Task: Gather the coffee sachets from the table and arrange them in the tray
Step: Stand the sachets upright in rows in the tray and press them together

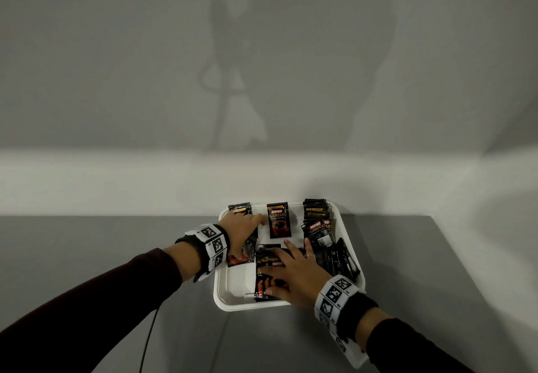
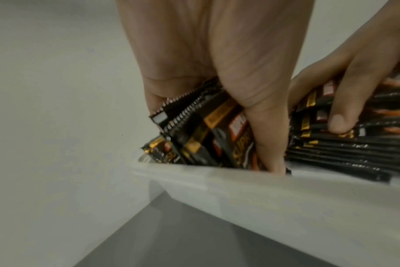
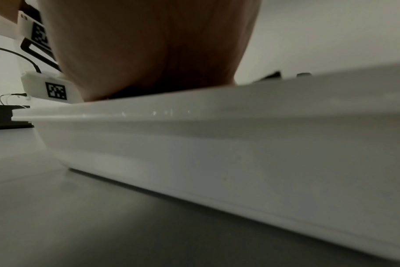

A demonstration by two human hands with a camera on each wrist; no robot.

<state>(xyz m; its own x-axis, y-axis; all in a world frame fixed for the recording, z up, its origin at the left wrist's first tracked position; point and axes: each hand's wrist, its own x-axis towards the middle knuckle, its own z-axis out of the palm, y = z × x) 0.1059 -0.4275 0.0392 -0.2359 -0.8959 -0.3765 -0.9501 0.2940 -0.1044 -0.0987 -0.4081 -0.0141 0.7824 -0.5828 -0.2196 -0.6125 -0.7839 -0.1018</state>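
Note:
A white square tray (image 1: 224, 300) on the grey table holds several black coffee sachets. My left hand (image 1: 243, 228) reaches into the tray's left column and grips a bundle of sachets (image 2: 206, 130) on edge, thumb in front and fingers behind. My right hand (image 1: 294, 270) lies with spread fingers on the sachets of the middle column (image 1: 266, 256). One sachet (image 1: 278, 220) lies flat at the middle back. A stack (image 1: 317, 221) and a leaning row (image 1: 340, 259) fill the right side. The right wrist view shows only the palm (image 3: 149, 45) over the tray's outer wall (image 3: 217, 144).
The tray stands at the far right corner of the grey table (image 1: 116, 241), close to a white wall (image 1: 262, 169). A thin cable (image 1: 148, 340) runs over the table at the front. The table's right edge (image 1: 454, 256) passes just beyond the tray.

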